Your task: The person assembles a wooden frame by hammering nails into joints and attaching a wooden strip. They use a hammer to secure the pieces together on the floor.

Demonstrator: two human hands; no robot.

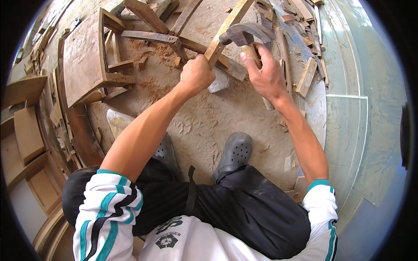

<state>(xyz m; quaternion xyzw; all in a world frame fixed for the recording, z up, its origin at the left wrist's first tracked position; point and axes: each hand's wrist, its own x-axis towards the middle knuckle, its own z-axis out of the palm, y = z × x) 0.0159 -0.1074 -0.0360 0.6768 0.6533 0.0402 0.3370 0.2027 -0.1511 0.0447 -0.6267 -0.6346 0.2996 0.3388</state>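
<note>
A wooden strip (234, 18) gripped in the left hand (197, 75), a hammer (239, 35) in the right hand (268, 74).
The left hand's fingers close around the strip's near end, apparently to steady it over the timber (196, 45) just beyond; the strip runs forward and rightward from there. The right hand wraps the hammer close under its head, probably for control. That head sits just beyond the right hand, over or beside the strip; contact cannot be told.

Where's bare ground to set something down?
Bare dirt floor lies between left forearm, right clog and pale block; mostly bare between that clog and right forearm. Crowded: crossed timbers beyond the left hand, wood scraps right of the hammer.
</note>
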